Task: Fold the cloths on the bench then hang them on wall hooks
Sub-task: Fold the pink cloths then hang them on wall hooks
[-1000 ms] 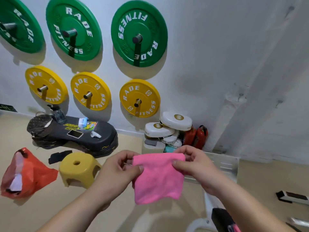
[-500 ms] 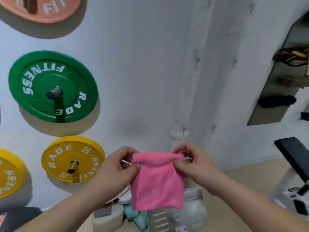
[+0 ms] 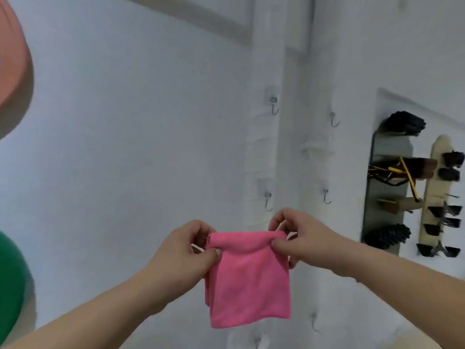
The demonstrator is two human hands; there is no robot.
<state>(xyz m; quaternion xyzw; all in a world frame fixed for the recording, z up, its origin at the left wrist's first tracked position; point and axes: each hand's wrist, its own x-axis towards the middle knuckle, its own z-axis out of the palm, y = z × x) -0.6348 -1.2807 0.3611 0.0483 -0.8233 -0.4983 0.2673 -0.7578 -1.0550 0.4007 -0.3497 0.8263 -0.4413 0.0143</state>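
Note:
A folded pink cloth (image 3: 249,280) hangs in front of me, held by its top edge. My left hand (image 3: 183,250) pinches the top left corner and my right hand (image 3: 294,235) pinches the top right corner. On the white wall behind are several small metal hooks: an upper left hook (image 3: 273,107), an upper right hook (image 3: 334,120), a lower left hook (image 3: 268,202) and a lower right hook (image 3: 326,196). The cloth's top edge is just below the lower pair. Two more hooks (image 3: 313,321) show lower down, partly hidden by the cloth.
A wall rack (image 3: 392,187) at right holds black handles and bands. A cream board (image 3: 437,197) with black clips hangs beside it. A pink weight plate (image 3: 12,59) and a green plate (image 3: 10,285) sit at the left edge.
The view has swung up and to the right, from the weight plates and floor to the wall hooks. Both hands keep the cloth by its top corners and have raised it towards the hooks.

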